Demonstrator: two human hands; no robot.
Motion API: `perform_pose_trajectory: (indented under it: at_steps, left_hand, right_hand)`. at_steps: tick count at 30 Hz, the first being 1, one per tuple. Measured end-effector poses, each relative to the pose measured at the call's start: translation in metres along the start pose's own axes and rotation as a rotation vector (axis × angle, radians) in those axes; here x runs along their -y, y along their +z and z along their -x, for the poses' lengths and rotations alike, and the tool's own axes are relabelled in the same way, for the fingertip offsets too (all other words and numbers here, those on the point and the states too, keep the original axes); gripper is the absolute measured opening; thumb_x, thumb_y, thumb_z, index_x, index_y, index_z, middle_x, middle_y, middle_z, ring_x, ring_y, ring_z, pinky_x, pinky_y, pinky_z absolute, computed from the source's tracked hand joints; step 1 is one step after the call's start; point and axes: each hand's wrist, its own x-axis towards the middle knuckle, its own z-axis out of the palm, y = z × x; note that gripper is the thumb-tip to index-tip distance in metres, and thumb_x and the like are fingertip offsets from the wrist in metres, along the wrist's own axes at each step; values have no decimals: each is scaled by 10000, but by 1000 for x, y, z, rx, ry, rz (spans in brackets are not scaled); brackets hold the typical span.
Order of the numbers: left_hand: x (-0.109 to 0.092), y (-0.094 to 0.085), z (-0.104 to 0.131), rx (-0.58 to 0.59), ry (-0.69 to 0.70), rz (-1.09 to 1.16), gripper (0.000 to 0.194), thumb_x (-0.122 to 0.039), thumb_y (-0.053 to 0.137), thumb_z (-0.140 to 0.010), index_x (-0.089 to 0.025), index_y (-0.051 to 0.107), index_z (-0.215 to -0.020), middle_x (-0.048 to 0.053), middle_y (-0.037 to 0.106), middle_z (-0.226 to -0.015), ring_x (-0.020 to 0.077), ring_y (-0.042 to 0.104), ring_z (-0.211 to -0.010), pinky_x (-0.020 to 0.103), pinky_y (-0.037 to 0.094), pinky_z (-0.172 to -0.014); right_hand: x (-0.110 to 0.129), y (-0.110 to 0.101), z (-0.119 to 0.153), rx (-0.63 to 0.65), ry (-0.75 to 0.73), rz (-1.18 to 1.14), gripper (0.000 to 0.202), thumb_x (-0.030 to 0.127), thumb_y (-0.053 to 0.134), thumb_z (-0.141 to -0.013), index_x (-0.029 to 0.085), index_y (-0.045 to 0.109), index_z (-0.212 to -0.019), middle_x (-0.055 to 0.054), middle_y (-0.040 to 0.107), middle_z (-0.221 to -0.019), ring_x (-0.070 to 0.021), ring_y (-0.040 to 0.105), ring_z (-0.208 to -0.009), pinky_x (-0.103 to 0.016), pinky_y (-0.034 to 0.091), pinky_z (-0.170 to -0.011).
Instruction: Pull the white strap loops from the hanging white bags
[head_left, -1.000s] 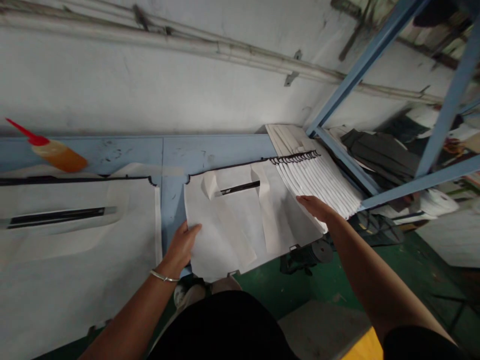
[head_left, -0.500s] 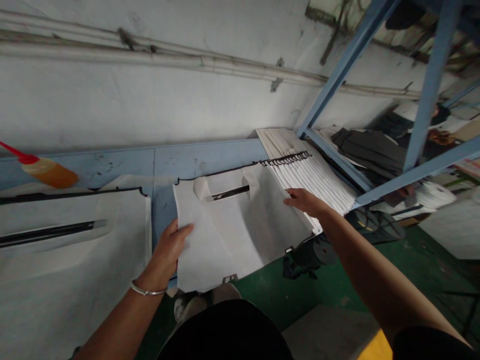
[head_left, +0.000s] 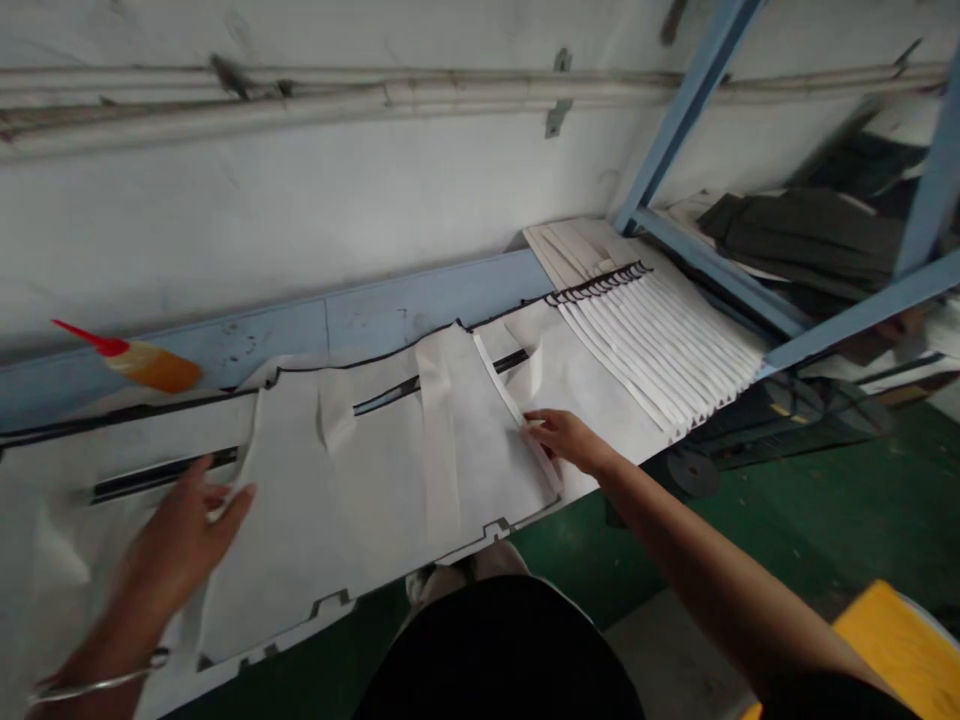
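A white fabric panel [head_left: 382,500] with a dark upper edge and a slot across its middle lies in front of me, over other white panels. My right hand [head_left: 559,438] pinches its folded right edge between thumb and fingers. At its left edge is my left hand [head_left: 184,535], slightly blurred, thumb and fingers apart and nothing visibly gripped. Beneath that hand lies another white panel [head_left: 45,480] with a black slot. Further right, a fanned stack of white panels [head_left: 652,350] overlaps in a row.
A bottle of orange liquid with a red nozzle [head_left: 154,365] lies on the blue bench [head_left: 360,315] at left. A blue metal frame [head_left: 675,130] rises at right, with dark folded material [head_left: 810,240] behind it. Something yellow [head_left: 892,640] is on the lower right. Pipes run along the wall.
The panel has moved left, off the fanned stack side, and now overlaps the left panel. My left hand has moved left and its fingers have opened; my right hand still grips the right edge.
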Motion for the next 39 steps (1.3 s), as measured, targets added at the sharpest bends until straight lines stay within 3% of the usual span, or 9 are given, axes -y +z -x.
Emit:
perform_pose_trajectory:
  at_steps: [3, 8, 10, 13, 16, 21, 27, 31, 39]
  left_hand:
    - [-11, 48, 21, 53, 298, -11, 453, -465, 534, -840, -192, 572, -1200, 108, 656, -1211, 243, 661, -820, 463, 561, -809]
    - [-103, 139, 101, 489, 793, 309, 312, -262, 417, -948, -180, 624, -1168, 117, 621, -1274, 230, 564, -1217, 412, 441, -1096]
    - [-136, 164, 127, 592, 872, 347, 307, -197, 420, -949, -172, 616, -1184, 112, 610, -1283, 217, 544, -1225, 403, 435, -1098]
    - [-164, 185, 147, 629, 865, 340, 256, -166, 450, -941, -159, 607, -1144, 114, 615, -1195, 219, 551, -1154, 400, 462, -1044]
    - [-176, 191, 151, 654, 823, 322, 182, -154, 474, -929, -171, 599, -1061, 101, 609, -1104, 216, 562, -1076, 385, 486, -978]
    - [-185, 193, 157, 710, 729, 381, 134, -177, 531, -914, -170, 584, -1037, 91, 589, -1061, 189, 572, -987, 324, 521, -852]
    - [-183, 187, 164, 758, 609, 513, 217, -254, 595, -903, -175, 565, -1103, 90, 617, -1080, 180, 612, -1007, 312, 535, -858]
    - [-178, 178, 160, 835, 348, 605, 245, -326, 615, -891, -168, 583, -1075, 86, 670, -1040, 179, 649, -977, 315, 521, -882]
    - [-169, 163, 161, 874, -194, 891, 265, -391, 732, -790, -157, 642, -878, 22, 653, -862, 123, 602, -820, 249, 499, -791]
  right_hand:
    - [-31, 3, 20, -31, 84, -86, 334, 402, 605, -852, 147, 673, -1056, -14, 675, -688, -149, 625, -561, -280, 550, -533]
    - [-57, 3, 63, -81, 134, -153, 339, 490, 656, -778, 181, 671, -918, -19, 691, -682, -182, 668, -584, -321, 595, -580]
    - [-64, 10, 73, -107, 136, -171, 369, 524, 645, -772, 183, 662, -911, -27, 691, -661, -207, 686, -607, -338, 598, -589]
    - [-75, 23, 81, -187, 119, -180, 366, 540, 617, -801, 193, 645, -914, -47, 703, -691, -228, 698, -644, -348, 585, -611]
    - [-80, 33, 87, -281, 75, -167, 323, 517, 598, -854, 215, 634, -963, -62, 720, -806, -230, 701, -713, -343, 567, -647]
    - [-76, 45, 100, -396, -154, 7, 223, 386, 537, -952, 230, 595, -1101, -82, 717, -982, -216, 694, -842, -339, 556, -756]
    - [-73, 58, 105, -445, -310, -44, 422, 268, 547, -947, 242, 408, -1344, -106, 657, -1216, -227, 651, -1095, -401, 538, -954]
    - [-68, 61, 104, -387, -391, -43, 463, 190, 515, -946, 271, 385, -1383, -88, 630, -1268, -212, 594, -1202, -406, 489, -1041]
    - [-59, 65, 101, -281, -457, -102, 394, 146, 528, -940, 267, 470, -1310, -68, 611, -1214, -184, 588, -1157, -354, 491, -1010]
